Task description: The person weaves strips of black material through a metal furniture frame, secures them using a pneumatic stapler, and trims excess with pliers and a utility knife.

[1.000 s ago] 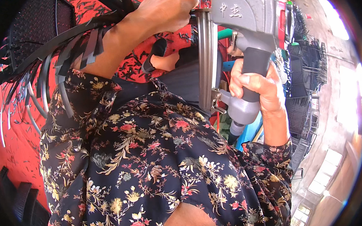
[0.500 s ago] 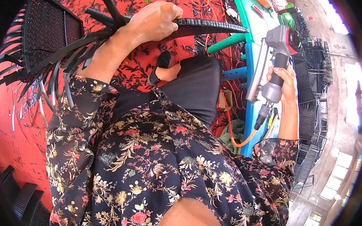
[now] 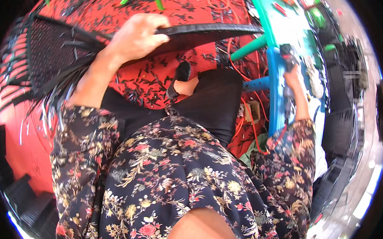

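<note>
Upper centre of the frame, the black woven panel [image 3: 111,46] lies across the person's lap, its long rim [image 3: 209,31] running right toward the green counter [image 3: 266,13]. It looks light but springy: stiff along the rim, floppy where loose strands [image 3: 50,104] trail at the left. The rim is probably the firmest place to take hold. The left hand [image 3: 138,36] is closed over that rim, fingers curled on top. At the right edge, the right hand [image 3: 293,74] wraps the nail gun [image 3: 288,55] against the blue counter leg [image 3: 276,94]. Black offcuts litter the red floor [image 3: 155,82].
</note>
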